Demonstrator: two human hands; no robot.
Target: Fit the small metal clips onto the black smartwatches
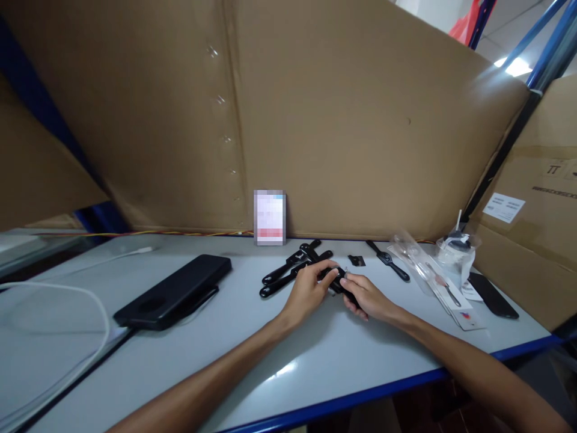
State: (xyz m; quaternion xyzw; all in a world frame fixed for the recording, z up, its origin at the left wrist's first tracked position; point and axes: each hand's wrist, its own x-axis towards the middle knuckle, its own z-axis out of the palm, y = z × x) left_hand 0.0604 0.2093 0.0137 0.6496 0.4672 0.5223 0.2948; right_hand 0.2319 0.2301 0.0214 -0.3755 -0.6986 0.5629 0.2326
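Note:
Both my hands are closed on a black two-handled tool that looks like a spokeshave [332, 280], held low over the table. The fingers of my left hand [310, 290] pinch its middle part. My right hand [366, 297] wraps round the near handle, with the thumb up by the middle. Fingers cover much of the tool. Behind and left of my left hand lie similar black spokeshaves [277, 286], overlapping. Another spokeshave [386, 259] lies alone on the right. A small black part [356, 260] sits on the table just beyond my hands.
A black power bank-like block [175, 293] and a white cable [97, 300] occupy the left. On the right are clear blister packs [444, 288], a plastic-wrapped cup [455, 252] and a dark phone-like slab [493, 296]. A lit screen [269, 218] leans against the cardboard wall [351, 132].

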